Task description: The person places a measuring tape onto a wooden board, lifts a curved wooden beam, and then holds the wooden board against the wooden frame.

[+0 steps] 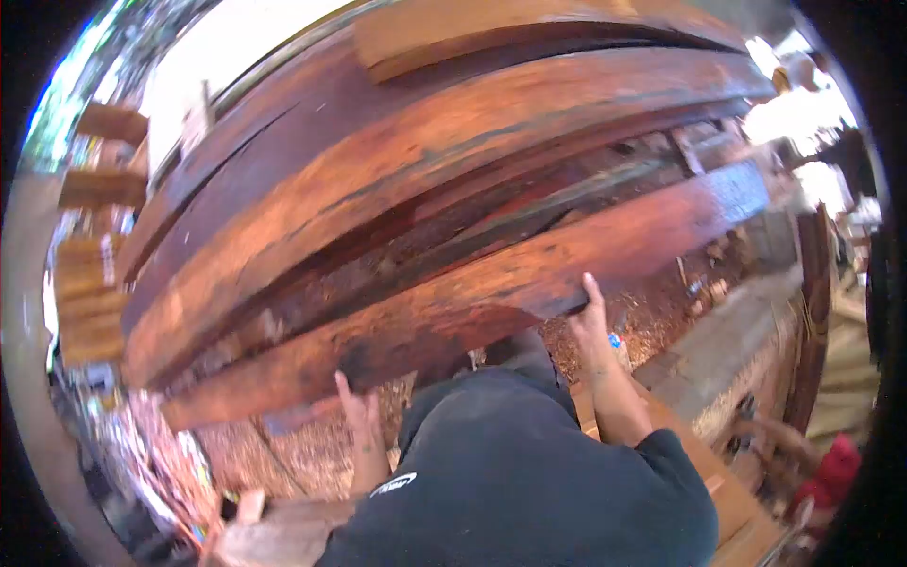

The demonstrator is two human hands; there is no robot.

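Note:
A long reddish-brown wooden plank (453, 302) stretches across the view in front of my body, its right end higher in the picture and pale at the tip. My left hand (359, 413) grips its near edge left of the middle, thumb up against the face. Farther right, my right hand (590, 319) holds the same edge, thumb on the near face and the other fingers hidden behind the wood. Dark stains mark the plank between the two hands.
Beyond the plank lie large stacked timbers (378, 170), with a lighter board (529, 28) on top. Sawn wood blocks (90, 298) stand at the left. Wood shavings (652, 331) cover the ground. A grey beam (727, 340) lies at the right, near a red object (833, 470).

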